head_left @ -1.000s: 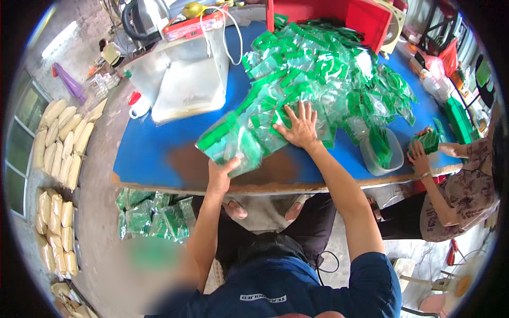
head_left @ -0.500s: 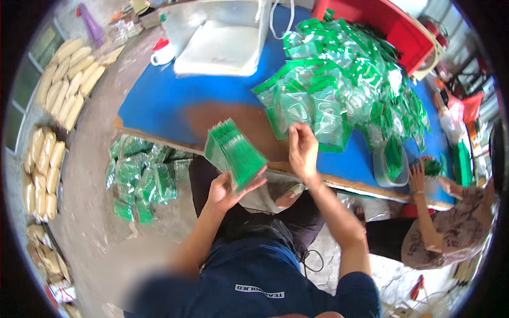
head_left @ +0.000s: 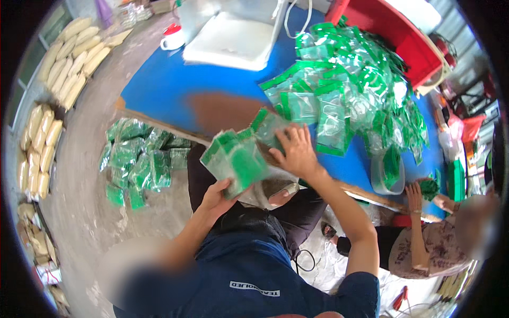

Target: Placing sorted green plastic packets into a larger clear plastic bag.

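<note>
Held over my lap, a stack of clear plastic packets with green edges (head_left: 239, 161) sits in my left hand (head_left: 216, 197), which is closed on its lower end with the thumb on top. My right hand (head_left: 297, 153) is spread, palm down, at the table's near edge. Its fingertips rest on a single clear packet with a green border (head_left: 269, 129), which lies against the upper right of the stack. Just beyond that hand spreads a large heap of similar green-edged packets (head_left: 366, 69).
The blue table (head_left: 159, 87) has a worn brown patch. On it stand a clear bin (head_left: 233, 40), a red crate (head_left: 392, 37), a white cup with a red lid (head_left: 172, 38) and a plastic tub (head_left: 387, 177). Bagged green packets (head_left: 140, 159) lie on the floor. A co-worker's hands (head_left: 414, 199) work at right.
My right hand has come down and left, opening from a pinch onto a packet beside the stack. The stack in my left hand has tilted and fanned. The view has shifted slightly.
</note>
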`<state>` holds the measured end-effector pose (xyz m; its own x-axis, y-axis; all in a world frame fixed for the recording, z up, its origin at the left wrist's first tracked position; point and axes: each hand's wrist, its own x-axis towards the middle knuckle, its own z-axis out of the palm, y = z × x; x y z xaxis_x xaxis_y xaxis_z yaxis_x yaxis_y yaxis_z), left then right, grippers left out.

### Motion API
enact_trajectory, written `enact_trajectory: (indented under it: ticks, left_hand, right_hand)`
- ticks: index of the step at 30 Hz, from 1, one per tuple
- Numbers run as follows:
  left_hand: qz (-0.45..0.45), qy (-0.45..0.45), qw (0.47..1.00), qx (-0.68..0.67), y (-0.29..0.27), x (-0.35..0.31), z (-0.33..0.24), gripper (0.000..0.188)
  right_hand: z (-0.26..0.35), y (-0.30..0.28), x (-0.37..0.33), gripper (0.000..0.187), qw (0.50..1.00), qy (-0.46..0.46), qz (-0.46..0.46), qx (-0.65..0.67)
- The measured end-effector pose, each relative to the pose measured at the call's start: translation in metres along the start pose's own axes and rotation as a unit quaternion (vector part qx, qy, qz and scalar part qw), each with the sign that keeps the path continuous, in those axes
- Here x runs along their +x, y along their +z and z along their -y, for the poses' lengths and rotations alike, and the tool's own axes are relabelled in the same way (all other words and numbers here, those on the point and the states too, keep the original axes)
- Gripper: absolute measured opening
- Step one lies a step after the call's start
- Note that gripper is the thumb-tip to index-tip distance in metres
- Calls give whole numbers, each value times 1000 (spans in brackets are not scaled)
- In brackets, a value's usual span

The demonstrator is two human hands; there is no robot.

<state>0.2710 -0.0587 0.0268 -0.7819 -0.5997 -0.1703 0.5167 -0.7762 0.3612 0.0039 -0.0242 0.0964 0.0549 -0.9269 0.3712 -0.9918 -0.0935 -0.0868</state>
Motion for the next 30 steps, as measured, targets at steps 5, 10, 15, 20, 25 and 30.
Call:
enact_trajectory:
  ticks: [5,10,15,20,25,30]
  left_hand:
    - [-74,-2,995,-66,8,11,10,57]
    - [-83,-28,993,-79,12,9,5,58]
    - [15,-10,999,48,-16,-12,1,73]
    - [-34,2,998,55,-2,-6,7,75]
    - [-67,18,998,-5,5,13,12,70]
    - [-65,-11,997,-40,-11,2,7,65]
  right_hand:
    - [11,7,3,32,945,-102,42,308]
    - [-74,21,26,69,993,76,-56,-64]
    - [-9,0,12,71,995,15,94,1]
    - [18,15,-2,39,990,28,-14,139]
    - [-4,15,11,28,967,19,-9,252]
    - [-31,-4,-2,35,992,-49,9,113]
